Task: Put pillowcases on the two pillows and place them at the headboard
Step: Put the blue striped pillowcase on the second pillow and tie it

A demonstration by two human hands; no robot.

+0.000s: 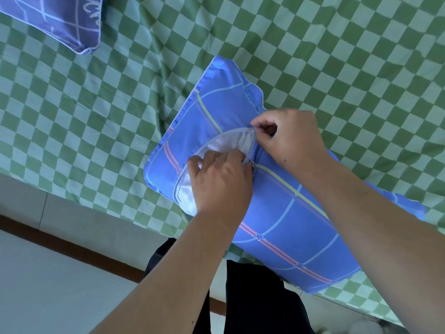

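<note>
Head view shows a blue pillowcase (277, 196) with pale, yellow and red stripes lying slantwise on the bed, near its front edge, with a white pillow (231, 143) showing through an oval opening in the cloth's upper face. The left hand (221, 182) lies over the lower side of that opening, its fingers curled down onto the hem and the white filling, gripping the fabric there. The right hand (291, 138) sits at the far end of the opening, thumb and forefinger pinched together on the hem's gathered edge. Both bare forearms reach in from the bottom of the frame. Under the pillow spreads a green checked sheet (96, 116), wrinkled towards the top right. A second pillow (60, 22), already in a darker blue lined case, lies at the top left corner, well apart from the hands. Below the bed's edge run a pale floor (48, 285) and a brown strip (72, 247), and the person's dark trousers (260, 297) show between the arms.
</note>
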